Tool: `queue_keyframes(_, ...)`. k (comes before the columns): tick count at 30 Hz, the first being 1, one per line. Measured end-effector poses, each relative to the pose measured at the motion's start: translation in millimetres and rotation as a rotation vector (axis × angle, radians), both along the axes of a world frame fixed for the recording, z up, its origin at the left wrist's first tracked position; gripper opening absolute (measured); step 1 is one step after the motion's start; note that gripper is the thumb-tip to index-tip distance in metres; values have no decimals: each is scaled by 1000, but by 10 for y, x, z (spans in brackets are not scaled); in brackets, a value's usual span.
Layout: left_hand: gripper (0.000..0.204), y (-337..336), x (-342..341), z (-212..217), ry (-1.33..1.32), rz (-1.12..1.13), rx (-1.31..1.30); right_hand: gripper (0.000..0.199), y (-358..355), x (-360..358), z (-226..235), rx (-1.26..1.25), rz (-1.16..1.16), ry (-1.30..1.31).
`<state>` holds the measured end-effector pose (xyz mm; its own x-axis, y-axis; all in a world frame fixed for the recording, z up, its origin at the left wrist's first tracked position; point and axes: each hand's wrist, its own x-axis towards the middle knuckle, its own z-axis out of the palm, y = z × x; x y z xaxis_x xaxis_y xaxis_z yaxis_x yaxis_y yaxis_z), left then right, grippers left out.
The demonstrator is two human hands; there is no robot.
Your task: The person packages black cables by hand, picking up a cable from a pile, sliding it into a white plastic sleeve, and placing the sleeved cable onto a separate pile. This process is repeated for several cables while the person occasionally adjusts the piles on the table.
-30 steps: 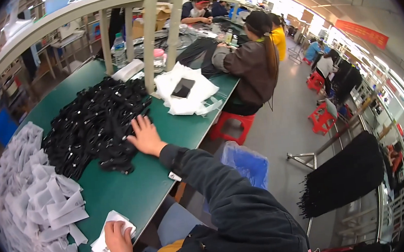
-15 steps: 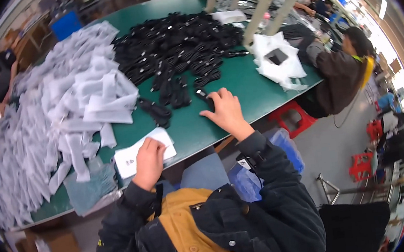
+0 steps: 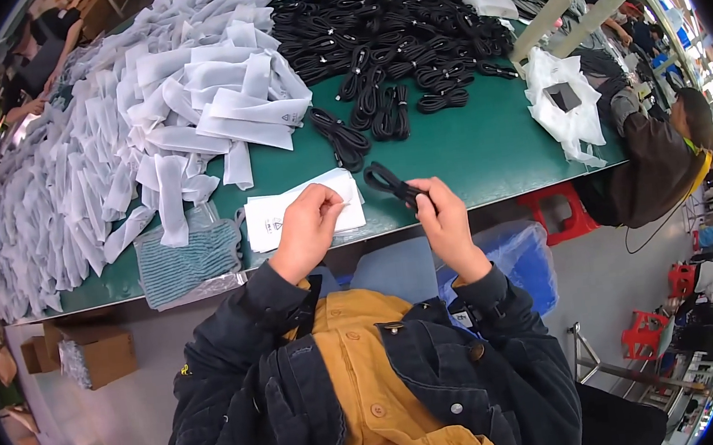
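A coiled black cable (image 3: 393, 186) is gripped between the thumb and fingers of my right hand (image 3: 449, 224), just above the table's near edge. My left hand (image 3: 312, 229) lies over a stack of flat white sleeves (image 3: 274, 216), its thumb and fingers pinched at the right part of the top sleeve. The fingertips partly hide what they pinch. Beyond my hands, one loose coiled cable (image 3: 340, 136) rests on the table, in front of a big heap of black coiled cables (image 3: 389, 30).
A large pile of filled white sleeves (image 3: 92, 153) covers the left of the green table (image 3: 486, 141). A bagged teal ribbed cloth (image 3: 188, 260) lies at the near edge. At right are a white plastic bag (image 3: 564, 104), a seated person (image 3: 668, 158) and a red stool (image 3: 557, 213).
My right hand has picked up a coiled cable from the table and drawn it nearer to my left hand. The left hand stays at the sleeve stack. The view has shifted.
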<state>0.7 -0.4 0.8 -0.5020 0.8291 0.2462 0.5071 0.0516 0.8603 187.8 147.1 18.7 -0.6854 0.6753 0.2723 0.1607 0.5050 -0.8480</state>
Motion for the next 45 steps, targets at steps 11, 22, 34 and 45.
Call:
queue_keyframes(11, 11, 108, 34, -39, 434, 22, -28, 20, -110, -42, -159, 94, 43, 19)
queue_keyframes(22, 8, 41, -68, -3, -167, 13, -35, 28, -171, -11, -129, 308, 61, 99)
queue_keyframes(34, 12, -1, 44, 260, 256, -164, 199, 35, -14, 18, -30, 547, 333, 35)
queue_keyframes(45, 8, -14, -58, 455, 53, -74, 128, 28, -130, -244, 174, 500, 451, 261)
